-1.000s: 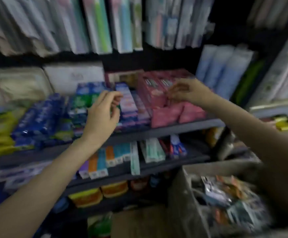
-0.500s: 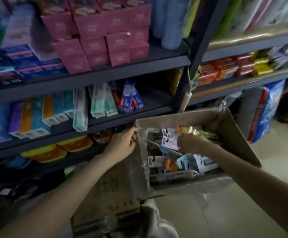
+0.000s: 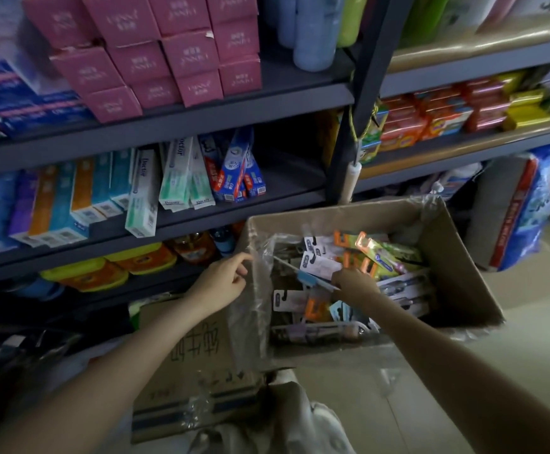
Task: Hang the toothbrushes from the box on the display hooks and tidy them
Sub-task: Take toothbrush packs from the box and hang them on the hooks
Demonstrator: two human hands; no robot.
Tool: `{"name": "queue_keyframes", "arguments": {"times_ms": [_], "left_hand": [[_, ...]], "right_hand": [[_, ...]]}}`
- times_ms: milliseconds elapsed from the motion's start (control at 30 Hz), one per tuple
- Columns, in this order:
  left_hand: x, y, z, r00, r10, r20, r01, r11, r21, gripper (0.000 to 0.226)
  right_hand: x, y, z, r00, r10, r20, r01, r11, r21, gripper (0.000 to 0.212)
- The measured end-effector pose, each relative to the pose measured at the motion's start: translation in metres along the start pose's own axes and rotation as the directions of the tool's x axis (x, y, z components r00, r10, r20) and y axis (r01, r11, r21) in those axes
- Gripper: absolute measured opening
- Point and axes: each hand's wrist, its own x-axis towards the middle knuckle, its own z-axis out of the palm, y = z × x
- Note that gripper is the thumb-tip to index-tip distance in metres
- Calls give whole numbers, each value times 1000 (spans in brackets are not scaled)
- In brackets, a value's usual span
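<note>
Little has moved: the right hand (image 3: 355, 283) still digs among the toothbrushes (image 3: 319, 267), its grip hidden; at nine o'clock, the left hand (image 3: 223, 283) pinches the box (image 3: 457, 276) liner.

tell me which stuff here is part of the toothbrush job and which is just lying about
Job:
cardboard box
packaged toothbrushes
right hand, reaching among the packs
left hand at the box's plastic liner

Just about:
pink boxes
toothpaste cartons
yellow tubs
</note>
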Motion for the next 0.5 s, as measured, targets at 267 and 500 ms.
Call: {"name": "queue_keyframes", "arguments": {"times_ms": [267, 500], "left_hand": [[9, 14, 10, 1000, -13, -26, 12, 999, -50, 36], [22, 44, 18, 985, -161, 65, 173, 937, -304, 35]], "right_hand": [[-5, 24, -27, 972, 180, -152, -7, 666, 746, 27], [-38, 20, -83, 850, 268, -453, 157, 693, 704, 27]]}}
